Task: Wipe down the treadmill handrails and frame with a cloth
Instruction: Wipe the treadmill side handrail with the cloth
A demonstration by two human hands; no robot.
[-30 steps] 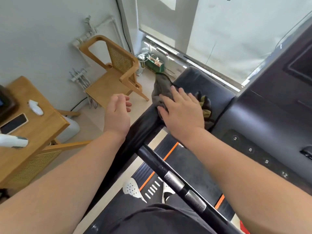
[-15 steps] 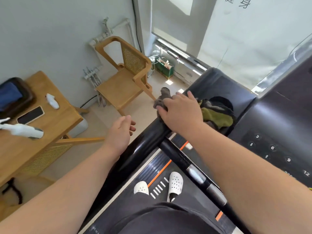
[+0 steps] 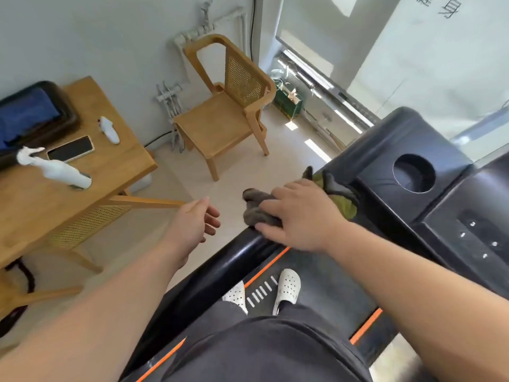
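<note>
Cloth comes off the console corner onto the side handrail

Head view: the right hand (image 3: 300, 213) presses the cloth (image 3: 257, 209) with flat fingers on the black handrail (image 3: 220, 268), nearer the person than a second ago, and the cup holder (image 3: 413, 173) is now uncovered. The left hand (image 3: 192, 227) hovers beside the rail, loosely curled and empty. Most of the rail likely still needs wiping.

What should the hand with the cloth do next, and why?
Probably slide the cloth down the handrail toward the body: the right hand presses it flat on the rail's upper end near the console, and the long black stretch below lies bare.
</note>
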